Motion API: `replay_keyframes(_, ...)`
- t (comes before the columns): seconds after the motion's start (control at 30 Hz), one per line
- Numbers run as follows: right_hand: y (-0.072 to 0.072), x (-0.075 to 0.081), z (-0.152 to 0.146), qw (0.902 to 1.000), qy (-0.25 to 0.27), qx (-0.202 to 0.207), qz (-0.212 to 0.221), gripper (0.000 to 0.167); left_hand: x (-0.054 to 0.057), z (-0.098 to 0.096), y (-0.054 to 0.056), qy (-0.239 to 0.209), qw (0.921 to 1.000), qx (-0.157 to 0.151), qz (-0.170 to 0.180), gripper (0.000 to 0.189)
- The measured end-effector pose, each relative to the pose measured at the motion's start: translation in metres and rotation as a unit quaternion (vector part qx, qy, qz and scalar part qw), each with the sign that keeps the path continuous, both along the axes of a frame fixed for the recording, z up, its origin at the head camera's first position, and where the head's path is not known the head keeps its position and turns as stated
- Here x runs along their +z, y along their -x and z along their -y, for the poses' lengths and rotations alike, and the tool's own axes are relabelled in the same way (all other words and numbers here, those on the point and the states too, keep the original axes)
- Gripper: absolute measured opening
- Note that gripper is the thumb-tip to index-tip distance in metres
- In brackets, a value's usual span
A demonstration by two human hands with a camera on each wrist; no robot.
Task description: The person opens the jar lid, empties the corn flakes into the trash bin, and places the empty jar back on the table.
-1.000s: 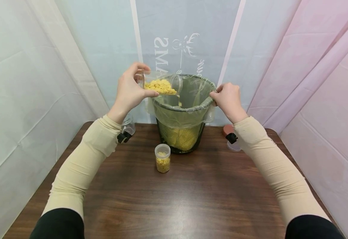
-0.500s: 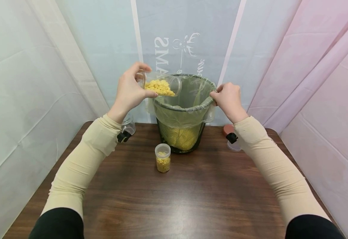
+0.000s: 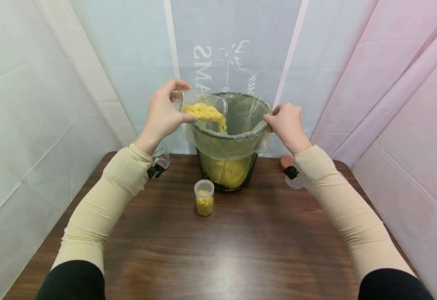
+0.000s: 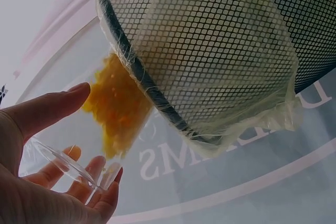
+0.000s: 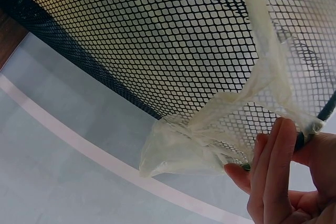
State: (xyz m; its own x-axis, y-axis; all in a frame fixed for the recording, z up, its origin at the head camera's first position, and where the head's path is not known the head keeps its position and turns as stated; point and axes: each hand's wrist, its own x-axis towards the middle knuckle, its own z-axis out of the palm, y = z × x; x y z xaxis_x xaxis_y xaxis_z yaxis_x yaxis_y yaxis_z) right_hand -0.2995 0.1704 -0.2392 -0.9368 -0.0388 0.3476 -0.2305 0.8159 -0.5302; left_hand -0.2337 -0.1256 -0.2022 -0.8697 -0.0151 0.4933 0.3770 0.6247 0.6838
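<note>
I see the yellow bits now spilling from the jar my left hand grips into the bin, right hand pinching its rim, so emptying has restarted.

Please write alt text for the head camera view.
A left hand tips a clear plastic jar of yellow pieces into a black mesh bin with a plastic liner; the right hand grips its rim. A small jar stands on the brown wooden table.
</note>
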Motion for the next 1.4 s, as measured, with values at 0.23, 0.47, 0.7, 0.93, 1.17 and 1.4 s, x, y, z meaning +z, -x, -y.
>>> replay_keyframes(0.23, -0.0007, -0.0001, -0.0003, 1.0000, 0.003, 0.002, -0.002, 0.029, 0.0005, 0.0006, 0.0005, 0.000, 1.0000, 0.002, -0.003, 0.070)
replay_keyframes(0.47, -0.0011, -0.0001, 0.0001, 1.0000, 0.004, 0.003, 0.001, 0.030, 0.0017, 0.0008, 0.0010, -0.003, 1.0000, 0.002, -0.002, 0.070)
replay_keyframes(0.7, -0.0014, 0.0001, 0.0004, 1.0000, 0.000, -0.002, 0.001, 0.030, 0.0029, 0.0019, 0.0005, -0.004, 1.0000, 0.005, 0.002, 0.069)
replay_keyframes(0.93, -0.0015, -0.0002, 0.0009, 1.0000, -0.002, -0.006, -0.001, 0.031, 0.0047, 0.0024, -0.0002, -0.002, 0.9999, 0.009, 0.014, 0.069)
replay_keyframes(1.17, -0.0020, -0.0010, 0.0033, 1.0000, -0.001, -0.006, -0.004, 0.032, 0.0059, 0.0050, 0.0013, -0.004, 0.9997, 0.005, 0.023, 0.069)
replay_keyframes(1.4, -0.0002, -0.0012, 0.0021, 1.0000, 0.001, -0.005, 0.000, 0.030, 0.0046, 0.0038, 0.0023, -0.005, 0.9997, 0.012, 0.019, 0.069)
